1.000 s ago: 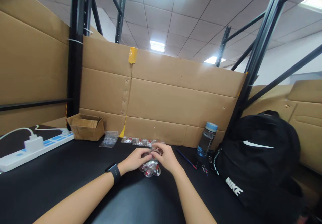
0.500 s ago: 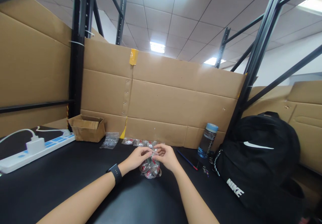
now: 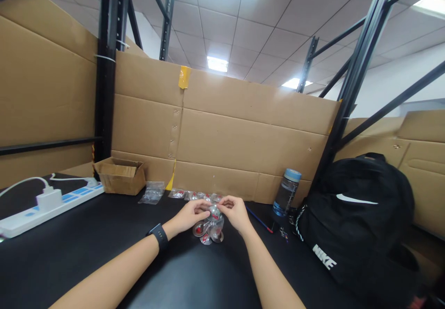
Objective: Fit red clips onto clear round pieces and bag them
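Across the back, a broad cardboard wall (image 3: 250, 133); in front, a black tabletop (image 3: 189, 279). At the right, a black backpack (image 3: 365, 239), well apart from the work. At the far left, a white power strip (image 3: 74, 195), with an open cardboard box (image 3: 121, 179) just beyond its end. Near the backpack, a clear bottle (image 3: 285, 195) with a blue lid, upright by the wall.

In the middle, the left hand (image 3: 189, 217) and the right hand (image 3: 236, 211), facing each other over the far side of a pile of round pieces (image 3: 207, 232), clear-wrapped and marked with red. Behind, along the foot of the wall, a row of similar packets (image 3: 178, 193). Left of that row, flat clear plastic (image 3: 153, 193), contents hard to make out. Right of the hands, a thin blue stick with a red end (image 3: 260, 221).

Smallest, between the hands, a single round piece (image 3: 214, 213) at the top of the pile. Right grip pinched together at its right edge; left grip slightly parted, thumb at its left edge, firm hold or mere touch impossible to judge. Lifted clear or resting on the pile: also uncertain.

Step in hand, by the look of it: fingertip handling of this one piece, apart from the others. For the next move, probably a light, steady pinch at the edge, without dragging neighbouring wraps along.
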`<state>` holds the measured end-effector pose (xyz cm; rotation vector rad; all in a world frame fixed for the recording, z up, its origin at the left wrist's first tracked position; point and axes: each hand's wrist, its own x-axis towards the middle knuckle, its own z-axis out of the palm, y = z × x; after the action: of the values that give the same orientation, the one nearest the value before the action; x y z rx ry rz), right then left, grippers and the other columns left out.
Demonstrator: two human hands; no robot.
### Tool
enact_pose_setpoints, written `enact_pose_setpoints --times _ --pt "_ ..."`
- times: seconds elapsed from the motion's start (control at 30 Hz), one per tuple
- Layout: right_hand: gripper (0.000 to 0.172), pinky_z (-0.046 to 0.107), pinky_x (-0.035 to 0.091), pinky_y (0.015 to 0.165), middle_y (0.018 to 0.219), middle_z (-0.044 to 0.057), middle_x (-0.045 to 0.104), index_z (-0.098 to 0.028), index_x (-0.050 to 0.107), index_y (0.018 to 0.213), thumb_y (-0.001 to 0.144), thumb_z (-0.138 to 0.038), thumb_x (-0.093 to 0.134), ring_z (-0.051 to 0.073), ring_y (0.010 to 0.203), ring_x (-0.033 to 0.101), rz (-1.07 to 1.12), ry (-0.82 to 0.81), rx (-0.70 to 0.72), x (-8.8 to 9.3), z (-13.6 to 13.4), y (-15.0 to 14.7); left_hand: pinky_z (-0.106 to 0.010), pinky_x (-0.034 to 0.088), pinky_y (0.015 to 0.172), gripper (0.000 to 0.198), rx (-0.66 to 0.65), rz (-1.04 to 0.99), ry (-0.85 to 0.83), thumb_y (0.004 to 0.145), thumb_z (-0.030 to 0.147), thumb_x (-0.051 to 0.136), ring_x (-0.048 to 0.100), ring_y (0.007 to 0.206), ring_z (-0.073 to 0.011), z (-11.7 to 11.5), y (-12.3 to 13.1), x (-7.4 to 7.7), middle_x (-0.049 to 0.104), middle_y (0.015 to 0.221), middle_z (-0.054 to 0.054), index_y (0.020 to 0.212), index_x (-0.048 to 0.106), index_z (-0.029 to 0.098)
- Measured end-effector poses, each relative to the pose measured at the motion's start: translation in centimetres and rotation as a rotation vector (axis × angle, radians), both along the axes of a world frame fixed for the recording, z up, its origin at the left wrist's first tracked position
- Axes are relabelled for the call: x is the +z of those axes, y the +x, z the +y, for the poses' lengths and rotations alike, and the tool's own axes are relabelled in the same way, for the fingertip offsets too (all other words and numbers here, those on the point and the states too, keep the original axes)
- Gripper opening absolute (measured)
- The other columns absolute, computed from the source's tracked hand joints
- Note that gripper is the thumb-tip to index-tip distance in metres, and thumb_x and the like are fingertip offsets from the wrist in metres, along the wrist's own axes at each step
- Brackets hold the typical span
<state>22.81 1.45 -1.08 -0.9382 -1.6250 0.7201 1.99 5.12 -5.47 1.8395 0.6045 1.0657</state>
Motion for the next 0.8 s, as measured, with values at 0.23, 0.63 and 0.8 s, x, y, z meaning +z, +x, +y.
enact_pose_setpoints --times 0.23,0.63,0.8 --pt "0.026 0.029 0.053 0.067 0.072 0.004 0.072 -0.016 0.071 0.079 0.068 -0.038 0.081 0.017 0.066 0.066 -0.085 -0.066 0.101 -0.1 -0.1 0.4 -0.032 0.053 0.081 0.04 0.034 0.134 0.04 0.083 0.046 0.07 0.069 0.087 -0.0204 0.1 -0.3 -0.8 0.075 0.095 -0.01 0.106 0.07 0.013" --pt "0.033 0.028 0.053 0.065 0.078 0.005 0.073 -0.016 0.071 0.088 0.069 -0.04 0.083 0.018 0.07 0.068 0.031 -0.065 0.083 0.3 -0.2 0.0 -0.036 0.052 0.089 0.039 0.097 0.074 0.083 0.088 0.049 0.064 0.07 0.093 -0.024 -0.1 -0.3 0.3 0.077 0.099 -0.01 0.099 0.076 0.013" --pt "0.03 0.033 0.055 0.074 0.082 0.007 0.074 -0.016 0.071 0.087 0.073 -0.042 0.08 0.02 0.076 0.069 0.045 0.023 -0.006 -0.1 0.1 -0.2 -0.037 0.053 0.091 0.04 0.031 0.016 0.034 0.082 0.045 0.072 0.07 0.097 -0.0236 0.0 0.0 -0.1 0.075 0.104 -0.012 0.105 0.071 0.013"
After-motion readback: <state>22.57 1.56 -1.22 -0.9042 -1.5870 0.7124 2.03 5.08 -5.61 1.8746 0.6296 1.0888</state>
